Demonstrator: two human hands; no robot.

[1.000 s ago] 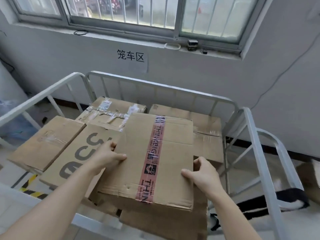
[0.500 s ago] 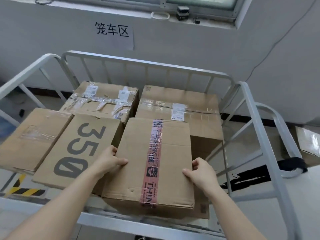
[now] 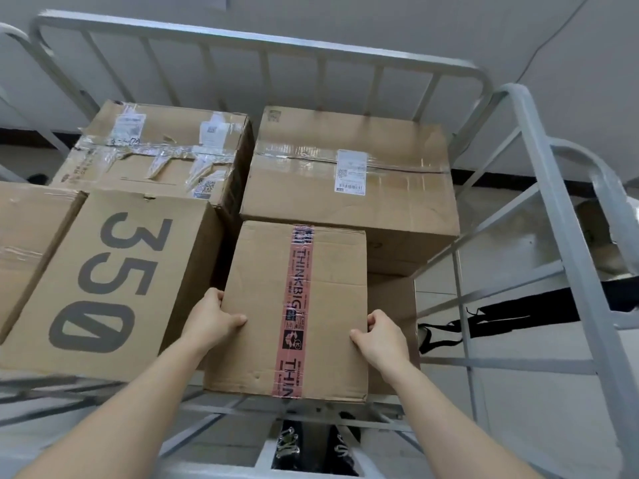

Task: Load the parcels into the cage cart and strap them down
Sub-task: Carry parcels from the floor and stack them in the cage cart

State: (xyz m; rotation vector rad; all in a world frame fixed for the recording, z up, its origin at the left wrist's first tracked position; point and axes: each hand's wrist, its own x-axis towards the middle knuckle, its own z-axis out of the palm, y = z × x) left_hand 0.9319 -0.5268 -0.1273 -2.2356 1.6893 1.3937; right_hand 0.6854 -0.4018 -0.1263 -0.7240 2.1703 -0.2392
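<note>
The left box (image 3: 24, 243) is cut off by the frame's left edge. The label (image 3: 351, 171) on a rear box (image 3: 345, 216) is too small to read. Fingertips of the left hand (image 3: 211, 323) and right hand (image 3: 383, 337) are hidden down the sides of the taped box (image 3: 259, 305), which covers most of the lower box (image 3: 390, 292).

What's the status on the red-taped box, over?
Left hand, right hand: both gripping the red-taped box by its sides. Box inside cage cart, beside the 350 box. Black strap hangs off right rail, unused.
</note>
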